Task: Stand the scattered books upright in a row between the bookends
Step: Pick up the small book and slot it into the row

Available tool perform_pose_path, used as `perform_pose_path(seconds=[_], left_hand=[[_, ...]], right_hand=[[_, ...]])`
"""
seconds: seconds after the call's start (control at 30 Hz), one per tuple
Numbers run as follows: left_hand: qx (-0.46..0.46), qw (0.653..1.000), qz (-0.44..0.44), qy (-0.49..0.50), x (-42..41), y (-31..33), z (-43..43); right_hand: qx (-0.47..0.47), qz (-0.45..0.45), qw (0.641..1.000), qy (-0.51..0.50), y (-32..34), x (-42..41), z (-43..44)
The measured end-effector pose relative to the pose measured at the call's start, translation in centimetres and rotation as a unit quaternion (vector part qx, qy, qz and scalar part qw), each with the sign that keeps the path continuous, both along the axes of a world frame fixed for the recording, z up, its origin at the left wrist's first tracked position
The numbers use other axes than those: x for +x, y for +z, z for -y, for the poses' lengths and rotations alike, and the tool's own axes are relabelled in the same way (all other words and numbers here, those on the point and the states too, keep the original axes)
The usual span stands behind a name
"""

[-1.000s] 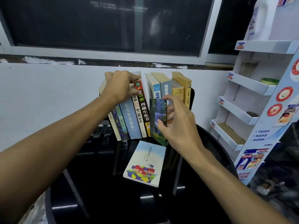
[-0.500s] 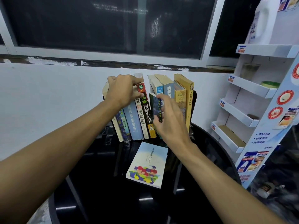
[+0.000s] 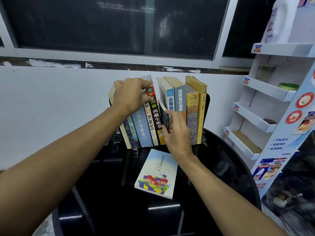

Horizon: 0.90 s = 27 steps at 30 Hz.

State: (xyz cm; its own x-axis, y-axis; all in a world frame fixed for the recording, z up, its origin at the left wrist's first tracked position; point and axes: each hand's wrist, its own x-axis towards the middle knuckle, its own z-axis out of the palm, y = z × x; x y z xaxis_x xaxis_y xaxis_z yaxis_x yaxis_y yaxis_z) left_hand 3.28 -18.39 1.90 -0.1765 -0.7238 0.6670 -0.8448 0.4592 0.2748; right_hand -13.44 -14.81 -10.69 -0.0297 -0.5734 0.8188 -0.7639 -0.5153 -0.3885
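Black and glossy, the round table point(image 3: 105, 210) fills the near ground. On it lies the nearest of the task's things, a pale paperback point(image 3: 157, 174), flat with its cover up and apart from both hands. It looks thin, light and bendy. Its smooth cover would likely slide on the polished top, so a pinch along the spine edge should lift it best.

Beyond it, the right hand point(image 3: 177, 133) pinches a slim dark book point(image 3: 163, 114) between thumb and fingers. The book stands nearly upright, in the gap in the middle of the row. A book this thin would probably buckle if pushed by one corner, so a hold low on the spine edge suits it.

The two hands are apart. The left hand point(image 3: 133, 96) is curled over the tops of the left group of books point(image 3: 142, 128), with its thumb against a red-topped spine, and seems to be leaning them aside to keep the gap open. Those books tilt left. The right group of books point(image 3: 192, 113) stands straighter, against a dark bookend point(image 3: 207, 108). The bookend on the other side I cannot make out. These books are thicker and should be heavy enough to tip together if released.

Farther back are a white wall point(image 3: 51, 108), a dark window point(image 3: 102, 23) and, to the right, a white display rack point(image 3: 272, 92).
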Motion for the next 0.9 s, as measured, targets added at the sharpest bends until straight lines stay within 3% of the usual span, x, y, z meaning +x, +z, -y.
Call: perform_pose_path(seconds=[0.27,0.7,0.9], left_hand=[[0.0,1.0,-0.006,0.002,-0.1,0.0,-0.1],[-0.001,1.0,0.0,0.002,-0.3,-0.2,-0.2],[0.002,1.0,0.003,-0.004,-0.5,0.0,-0.1]], right_hand=[[0.047,-0.019,0.999,-0.005,-2.0,-0.3,0.6],[0.018,-0.245,0.969,-0.032,-0.7,-4.1,0.4],[0.006,-0.242,0.969,-0.046,-0.1,-4.5,1.0]])
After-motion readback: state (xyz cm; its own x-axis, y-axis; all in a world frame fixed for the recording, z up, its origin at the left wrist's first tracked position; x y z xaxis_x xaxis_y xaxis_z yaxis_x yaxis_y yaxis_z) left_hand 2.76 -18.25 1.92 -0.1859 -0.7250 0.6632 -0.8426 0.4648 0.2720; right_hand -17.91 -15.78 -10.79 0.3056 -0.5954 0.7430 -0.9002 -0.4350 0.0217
